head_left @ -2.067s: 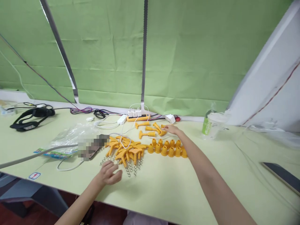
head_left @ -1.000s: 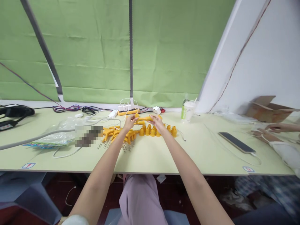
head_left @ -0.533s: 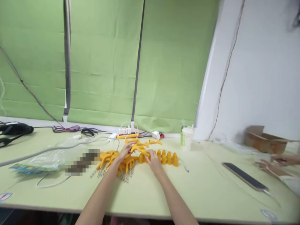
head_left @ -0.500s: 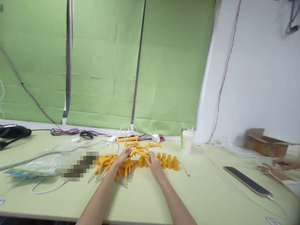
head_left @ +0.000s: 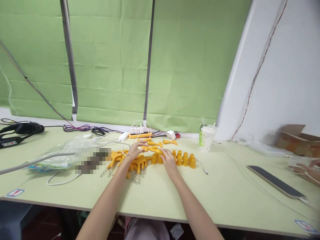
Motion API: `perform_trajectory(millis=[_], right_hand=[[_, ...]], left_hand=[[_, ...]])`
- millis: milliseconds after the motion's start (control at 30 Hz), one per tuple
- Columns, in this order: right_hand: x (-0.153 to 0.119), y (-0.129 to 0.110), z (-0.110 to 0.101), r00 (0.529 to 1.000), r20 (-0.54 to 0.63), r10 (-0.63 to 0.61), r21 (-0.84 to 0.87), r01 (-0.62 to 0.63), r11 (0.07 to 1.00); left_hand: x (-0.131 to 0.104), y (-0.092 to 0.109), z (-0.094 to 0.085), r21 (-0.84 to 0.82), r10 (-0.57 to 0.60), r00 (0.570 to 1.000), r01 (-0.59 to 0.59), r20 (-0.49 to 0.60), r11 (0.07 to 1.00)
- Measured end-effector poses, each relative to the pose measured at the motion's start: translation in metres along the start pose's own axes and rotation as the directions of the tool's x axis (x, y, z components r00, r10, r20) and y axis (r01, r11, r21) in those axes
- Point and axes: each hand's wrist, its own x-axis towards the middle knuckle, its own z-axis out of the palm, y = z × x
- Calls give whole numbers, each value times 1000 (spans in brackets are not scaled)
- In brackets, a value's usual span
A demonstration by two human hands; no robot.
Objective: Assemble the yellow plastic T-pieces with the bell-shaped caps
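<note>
Over the worktop [head_left: 212, 196], a yellow handle [head_left: 156, 151] is spanning sideways from the left hand [head_left: 135, 150] to the right hand [head_left: 170, 161], its long axis running left to right; each nearly closed grip is pinching one end, neither hand sitting nearer.

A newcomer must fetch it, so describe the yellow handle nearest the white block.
Find the green curtain, then the power strip on the table below it. Right of the power strip sits a white block; the handle lies just in front of it, beyond the right hand. It is the rightmost handle there, lying down, unlike the upright caps nearer the camera.
</note>
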Motion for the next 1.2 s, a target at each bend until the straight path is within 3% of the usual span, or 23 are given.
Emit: perform_trajectory(millis=[133,233,333,467,567,667,800,900,1067,1200], right_hand=[[-1,0,-13,999,-34,-14,-38,13,999],[1,2,-16,998,-57,24,-26,-26,999],[2,5,-15,987,-135,93,-6,-94,996],[2,7,-11,985,-121,125,18,-123,992],[2,5,-10,993,-59,99,33,-97,995],[2,4,-8,997,-18,79,66,-78,995],[4,4,-5,989,-50,142,82,-138,987],[4,4,-5,994,-19,104,77,-102,992],[4,1,-4,997,-51,63,39,-61,997],[6,2,-4,995,-61,78,46,-76,996]], left_hand=[[-7,19,10,41,-80,996,79,24,996],[-11,24,14,-44,-102,994,104,46,994],[-13,25,15,-90,6,995,3,102,996],[-12,24,12,142,211,974,-220,76,965],[-11,24,7,235,249,969,-242,0,941],[-11,24,2,130,223,970,-234,95,964],[-13,27,1,28,155,967,-164,202,986],[-17,31,6,29,60,985,-65,161,997],[-20,36,11,-192,-98,991,114,89,975],[-17,35,3,-296,-105,944,202,311,934]])
